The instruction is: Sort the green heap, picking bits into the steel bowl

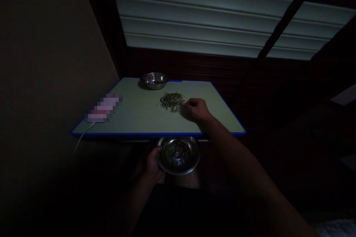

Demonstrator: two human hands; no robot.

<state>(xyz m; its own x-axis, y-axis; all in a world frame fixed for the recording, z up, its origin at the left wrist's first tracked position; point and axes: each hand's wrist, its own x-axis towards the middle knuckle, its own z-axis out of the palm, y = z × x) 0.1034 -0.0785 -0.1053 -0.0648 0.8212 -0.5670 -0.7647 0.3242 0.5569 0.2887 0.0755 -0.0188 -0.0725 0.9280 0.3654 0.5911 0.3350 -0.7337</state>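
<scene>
Under the table's near edge, my left hand (153, 161) grips the rim of a shiny metal bowl (195, 161). Small greenish bits and a dark patch with an orange mark show inside it. My right hand (196, 108) rests at the right side of a loose pile of small greenish-brown grains (171, 101), spread on the tabletop. Its fingers are bent and pressed together; something pale is at the fingertips, too dim to name.
The pale table (139, 122) has a blue edge. A second metal bowl (155, 81) stands at its back. On the left lies a blurred-out pink object (104, 107) with a white cable (80, 140). A wall is close on the left, dark-framed shutters (194, 22) behind.
</scene>
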